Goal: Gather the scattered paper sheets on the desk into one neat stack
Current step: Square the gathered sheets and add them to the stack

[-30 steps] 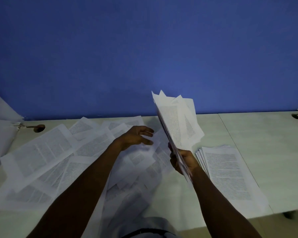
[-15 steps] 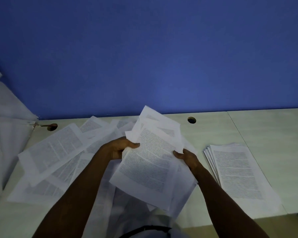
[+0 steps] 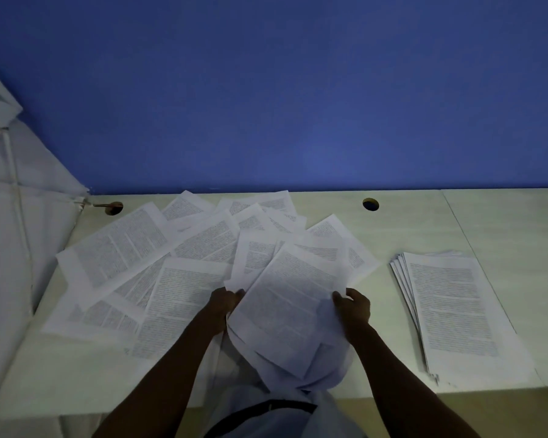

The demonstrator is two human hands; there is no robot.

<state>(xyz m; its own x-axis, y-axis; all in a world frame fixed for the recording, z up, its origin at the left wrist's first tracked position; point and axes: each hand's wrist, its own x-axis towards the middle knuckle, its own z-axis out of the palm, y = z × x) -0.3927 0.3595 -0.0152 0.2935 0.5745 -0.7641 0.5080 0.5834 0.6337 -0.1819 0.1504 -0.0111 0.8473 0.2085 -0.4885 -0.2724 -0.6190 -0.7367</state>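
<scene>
Here, head view: the left hand (image 3: 223, 300) and right hand (image 3: 353, 306) each grip a side edge of a loose bundle (image 3: 285, 308) above the bench (image 3: 424, 222). Squaring it seems in hand; next, probably onto the stack (image 3: 450, 311). Scattered sheets (image 3: 146, 263) remain; dimness hides the fingertips.
</scene>
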